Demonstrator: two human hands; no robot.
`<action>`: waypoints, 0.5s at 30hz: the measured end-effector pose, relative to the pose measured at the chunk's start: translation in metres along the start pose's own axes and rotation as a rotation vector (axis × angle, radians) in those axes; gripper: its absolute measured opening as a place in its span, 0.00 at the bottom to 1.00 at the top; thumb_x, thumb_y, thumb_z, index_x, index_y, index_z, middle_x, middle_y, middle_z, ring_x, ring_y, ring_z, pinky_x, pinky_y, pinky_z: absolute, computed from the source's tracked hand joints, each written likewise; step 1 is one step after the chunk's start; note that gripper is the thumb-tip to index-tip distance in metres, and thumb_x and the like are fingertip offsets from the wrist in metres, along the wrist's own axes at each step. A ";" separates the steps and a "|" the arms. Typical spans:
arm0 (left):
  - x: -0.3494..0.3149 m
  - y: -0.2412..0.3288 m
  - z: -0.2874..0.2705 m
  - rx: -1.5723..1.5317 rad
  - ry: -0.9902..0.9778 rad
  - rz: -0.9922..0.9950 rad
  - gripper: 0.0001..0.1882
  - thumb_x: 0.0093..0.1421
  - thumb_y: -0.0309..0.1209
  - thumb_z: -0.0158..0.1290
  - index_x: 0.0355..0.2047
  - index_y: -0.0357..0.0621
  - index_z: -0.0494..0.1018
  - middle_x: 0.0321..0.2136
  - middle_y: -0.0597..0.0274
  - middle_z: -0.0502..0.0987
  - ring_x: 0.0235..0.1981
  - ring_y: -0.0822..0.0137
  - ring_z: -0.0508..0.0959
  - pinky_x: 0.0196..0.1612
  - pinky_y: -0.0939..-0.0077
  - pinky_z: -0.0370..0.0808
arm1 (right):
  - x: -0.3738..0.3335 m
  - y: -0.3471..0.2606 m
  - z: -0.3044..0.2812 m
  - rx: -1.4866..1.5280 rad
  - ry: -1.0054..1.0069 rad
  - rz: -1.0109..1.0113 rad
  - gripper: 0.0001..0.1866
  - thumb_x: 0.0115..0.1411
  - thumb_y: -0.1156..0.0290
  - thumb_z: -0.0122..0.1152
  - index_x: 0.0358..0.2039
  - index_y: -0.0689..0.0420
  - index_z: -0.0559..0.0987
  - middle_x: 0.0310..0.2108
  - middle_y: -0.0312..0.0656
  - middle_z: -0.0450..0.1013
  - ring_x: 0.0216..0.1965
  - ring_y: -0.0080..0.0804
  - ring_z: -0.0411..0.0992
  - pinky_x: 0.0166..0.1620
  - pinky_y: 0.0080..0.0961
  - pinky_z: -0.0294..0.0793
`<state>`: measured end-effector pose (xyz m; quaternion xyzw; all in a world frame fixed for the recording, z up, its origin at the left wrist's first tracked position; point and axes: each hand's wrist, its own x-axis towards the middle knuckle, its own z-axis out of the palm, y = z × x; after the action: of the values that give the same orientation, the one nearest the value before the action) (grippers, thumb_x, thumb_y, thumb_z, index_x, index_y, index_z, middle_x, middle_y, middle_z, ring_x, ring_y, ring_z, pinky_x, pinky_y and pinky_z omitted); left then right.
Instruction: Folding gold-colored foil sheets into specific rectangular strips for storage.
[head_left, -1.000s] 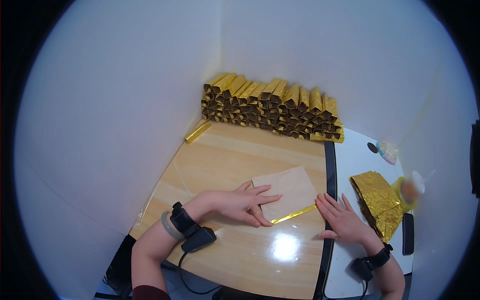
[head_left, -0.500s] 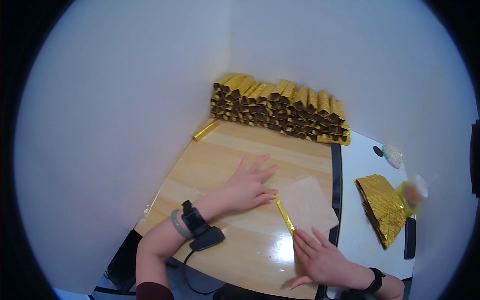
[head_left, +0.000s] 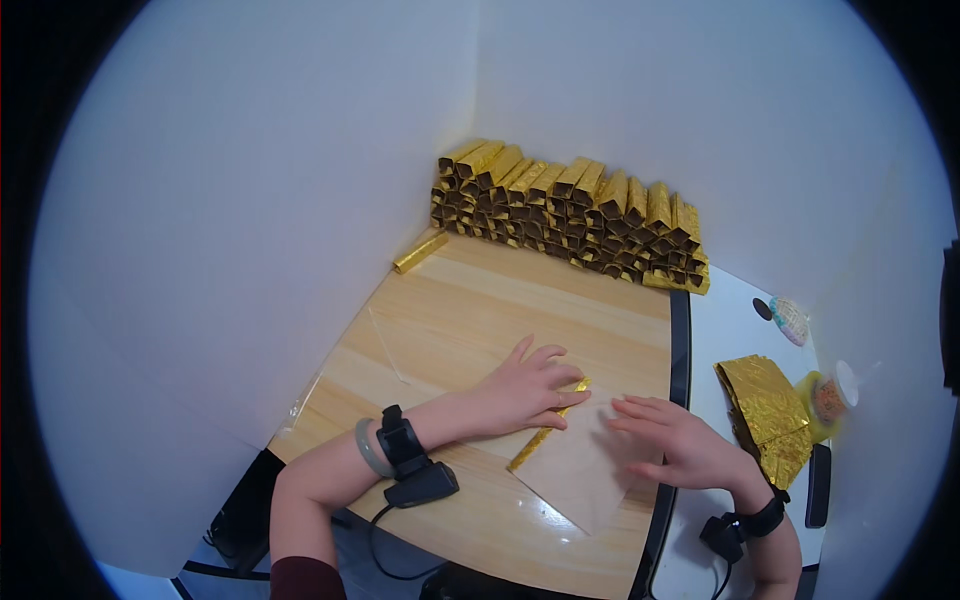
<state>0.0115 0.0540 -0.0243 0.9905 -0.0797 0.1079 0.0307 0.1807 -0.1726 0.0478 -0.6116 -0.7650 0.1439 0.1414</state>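
A thin square sheet of foil paper (head_left: 580, 480) lies pale side up on the wooden table, turned cornerwise. Along its left edge runs a narrow folded gold strip. My left hand (head_left: 522, 392) is over this strip, thumb and forefinger gripping the fold near its middle, other fingers reaching past. My right hand (head_left: 680, 440) hovers above the sheet's right side, fingers apart and slightly curled, holding nothing. It hides the sheet's right corner.
A wide stack of gold foil tubes (head_left: 570, 215) stands at the back against the wall. One loose gold tube (head_left: 420, 252) lies left of it. On the white surface at right are folded gold sheets (head_left: 765, 405), a white-lidded jar (head_left: 835, 390) and a small pastel oval object (head_left: 790, 320).
The sheet has been turned, so its gold strip now slants the other way. My right hand has lifted and moved up and away from the strip; my left hand shifted right and slightly down.
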 end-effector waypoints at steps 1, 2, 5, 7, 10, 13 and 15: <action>0.001 -0.002 0.004 0.000 0.042 0.046 0.26 0.60 0.51 0.48 0.58 0.64 0.67 0.58 0.62 0.63 0.62 0.54 0.57 0.60 0.32 0.50 | -0.006 0.005 0.002 -0.022 -0.028 0.008 0.31 0.56 0.58 0.62 0.59 0.56 0.68 0.61 0.51 0.61 0.63 0.48 0.57 0.63 0.39 0.58; 0.002 -0.003 0.007 0.050 0.059 0.041 0.26 0.60 0.51 0.48 0.58 0.63 0.67 0.59 0.63 0.63 0.63 0.54 0.56 0.60 0.33 0.50 | -0.012 0.009 0.006 -0.043 -0.056 0.014 0.32 0.57 0.56 0.61 0.58 0.57 0.67 0.61 0.51 0.61 0.63 0.47 0.57 0.63 0.39 0.58; 0.006 -0.001 0.000 0.142 0.137 -0.007 0.24 0.61 0.48 0.48 0.57 0.62 0.68 0.58 0.64 0.64 0.62 0.55 0.57 0.60 0.37 0.53 | -0.022 0.008 0.018 -0.175 -0.032 0.066 0.36 0.54 0.50 0.61 0.58 0.57 0.67 0.61 0.51 0.61 0.63 0.46 0.58 0.61 0.38 0.60; 0.009 0.006 -0.015 0.124 0.230 -0.074 0.21 0.61 0.46 0.50 0.54 0.59 0.71 0.54 0.62 0.69 0.59 0.56 0.62 0.59 0.45 0.59 | -0.023 0.004 0.023 -0.305 0.041 0.125 0.37 0.51 0.48 0.62 0.58 0.57 0.68 0.60 0.49 0.62 0.61 0.44 0.60 0.60 0.37 0.62; 0.007 0.010 -0.025 -0.375 0.161 0.004 0.18 0.58 0.44 0.54 0.48 0.53 0.75 0.43 0.62 0.74 0.48 0.58 0.71 0.48 0.61 0.71 | -0.018 0.002 0.029 -0.457 0.181 0.207 0.36 0.49 0.48 0.63 0.54 0.56 0.71 0.57 0.46 0.66 0.56 0.40 0.65 0.55 0.34 0.66; 0.007 0.033 -0.033 -0.368 0.116 0.070 0.18 0.54 0.45 0.58 0.41 0.50 0.77 0.34 0.63 0.73 0.37 0.60 0.74 0.35 0.71 0.74 | -0.012 0.009 0.033 -0.427 0.300 0.188 0.28 0.49 0.52 0.64 0.47 0.55 0.76 0.48 0.41 0.71 0.48 0.35 0.69 0.48 0.31 0.70; 0.005 0.041 -0.029 -0.353 0.105 0.060 0.20 0.51 0.48 0.60 0.36 0.48 0.74 0.33 0.64 0.72 0.36 0.61 0.74 0.32 0.70 0.74 | -0.009 0.008 0.032 -0.340 0.341 0.125 0.21 0.49 0.55 0.66 0.40 0.54 0.78 0.40 0.38 0.73 0.42 0.33 0.71 0.43 0.29 0.72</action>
<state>0.0038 0.0155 0.0072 0.9599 -0.1253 0.1446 0.2051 0.1771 -0.1815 0.0154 -0.6881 -0.7041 -0.0836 0.1545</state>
